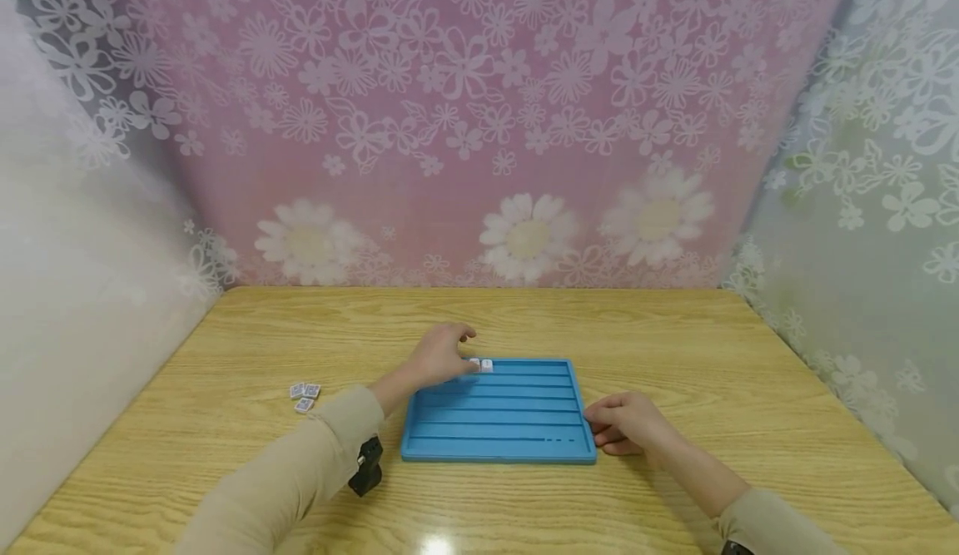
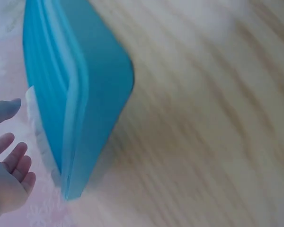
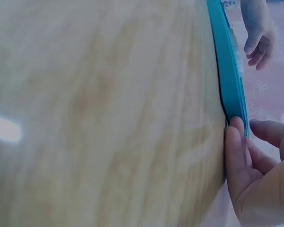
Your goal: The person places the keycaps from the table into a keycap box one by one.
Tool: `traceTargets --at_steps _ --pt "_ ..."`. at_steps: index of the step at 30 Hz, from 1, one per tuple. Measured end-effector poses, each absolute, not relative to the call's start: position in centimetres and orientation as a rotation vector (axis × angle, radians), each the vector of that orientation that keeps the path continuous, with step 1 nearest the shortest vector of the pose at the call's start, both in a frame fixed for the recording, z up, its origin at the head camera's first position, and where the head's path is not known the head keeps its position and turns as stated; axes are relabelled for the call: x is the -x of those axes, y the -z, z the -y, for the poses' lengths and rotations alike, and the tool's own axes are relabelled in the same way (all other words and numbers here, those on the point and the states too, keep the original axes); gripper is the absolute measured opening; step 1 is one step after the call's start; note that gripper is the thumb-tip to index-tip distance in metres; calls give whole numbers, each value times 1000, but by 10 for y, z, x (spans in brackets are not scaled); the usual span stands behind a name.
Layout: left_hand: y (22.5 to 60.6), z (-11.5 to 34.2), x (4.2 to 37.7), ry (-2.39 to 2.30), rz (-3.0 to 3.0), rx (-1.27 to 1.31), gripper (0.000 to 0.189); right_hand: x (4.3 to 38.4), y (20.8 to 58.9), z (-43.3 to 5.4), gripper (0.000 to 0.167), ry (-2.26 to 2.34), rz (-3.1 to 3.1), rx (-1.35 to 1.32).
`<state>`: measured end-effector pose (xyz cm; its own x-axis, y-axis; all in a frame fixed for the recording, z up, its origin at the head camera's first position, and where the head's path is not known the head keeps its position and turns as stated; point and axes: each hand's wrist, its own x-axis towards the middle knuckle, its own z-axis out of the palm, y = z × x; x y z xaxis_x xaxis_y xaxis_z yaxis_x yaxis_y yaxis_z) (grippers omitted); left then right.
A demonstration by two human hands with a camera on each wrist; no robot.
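A blue ridged tray [image 1: 494, 418] lies on the table, with small white tiles [image 1: 487, 365] in its back groove. My left hand [image 1: 442, 355] is over the tray's back left part, thumb beside these tiles and fingers loosely bent. Nothing shows in the left hand [image 2: 12, 170] in the left wrist view, where a row of white pieces [image 2: 40, 132] lines the tray's far side. At the tray's right edge, my right hand [image 1: 633, 423] holds the rim. The right wrist view has the tray's edge [image 3: 229, 75] between the thumb and fingers of this hand [image 3: 260, 175].
Three small white tiles with dark print [image 1: 305, 395] lie on the wooden table [image 1: 225, 455] left of the tray. A pink flowered curtain [image 1: 449, 122] stands behind the table, with pale sheets along both sides.
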<state>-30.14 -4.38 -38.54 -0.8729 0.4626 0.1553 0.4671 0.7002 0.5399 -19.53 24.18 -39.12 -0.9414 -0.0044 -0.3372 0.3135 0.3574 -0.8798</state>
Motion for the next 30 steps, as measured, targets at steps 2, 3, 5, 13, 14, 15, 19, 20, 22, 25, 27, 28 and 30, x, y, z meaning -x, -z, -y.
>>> traceTargets --at_steps 2,3,5,13,14,15,19,20,22,25,27,28,30 --pt "382 51 301 957 2863 782 47 196 390 -240 25 1599 -2346 -288" --pt "380 55 301 979 2846 774 46 196 389 -240 25 1592 -2349 -295" --pt "377 63 301 1035 2809 756 44 196 388 -238 25 1576 -2355 -298" --pt "358 97 295 1149 2788 608 41 196 387 -235 24 1559 -2367 -323" --pt "356 102 295 1145 2788 592 41 196 387 -235 24 1554 -2369 -318" --pt "355 107 294 1141 2791 576 42 196 387 -235 25 1552 -2369 -310" --pt "352 130 293 1072 2804 545 40 197 388 -237 27 1557 -2355 -303" --pt "351 136 292 1059 2809 543 39 197 388 -237 27 1560 -2349 -300" --pt "352 147 289 1038 2816 552 37 198 388 -238 27 1565 -2339 -303" --pt "355 162 285 1025 2843 575 35 200 387 -238 26 1564 -2327 -305" --pt "358 172 281 1012 2866 594 33 200 387 -237 26 1560 -2328 -310" --pt "360 176 279 1001 2880 601 32 200 387 -237 26 1555 -2328 -312" --pt "362 184 275 982 2913 595 32 200 388 -236 27 1544 -2327 -316"
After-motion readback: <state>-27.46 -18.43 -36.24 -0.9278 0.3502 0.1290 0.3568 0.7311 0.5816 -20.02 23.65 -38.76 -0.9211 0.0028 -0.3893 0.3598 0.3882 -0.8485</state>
